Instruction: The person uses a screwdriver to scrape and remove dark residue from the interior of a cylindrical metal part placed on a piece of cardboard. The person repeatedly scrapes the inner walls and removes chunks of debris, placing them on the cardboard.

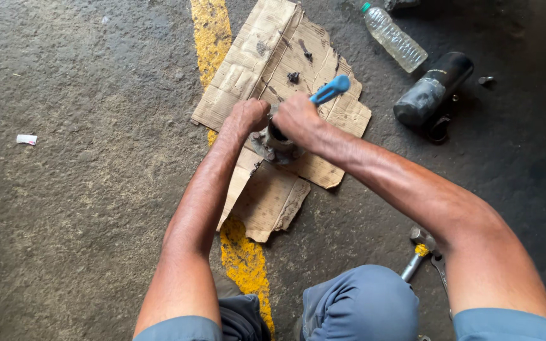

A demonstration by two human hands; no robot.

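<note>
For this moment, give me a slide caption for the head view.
Both hands, left and right, grip a blue-handled tool and a greasy metal part on cardboard.

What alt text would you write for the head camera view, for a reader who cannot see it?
A person's left hand and right hand grip a grimy round metal part on torn brown cardboard over dark concrete floor; the right hand holds a blue-handled tool. A clear plastic bottle, black cylinder and metal hammer lie nearby.

Left of cardboard (279,69): bare concrete floor (83,208), only small white scrap (26,139). Right side crowded: plastic bottle (393,36), black cylinder (433,89), small bolt (486,80). Near right knee: hammer (417,251), wrench (440,268). Small dark bits on cardboard's far part.
</note>
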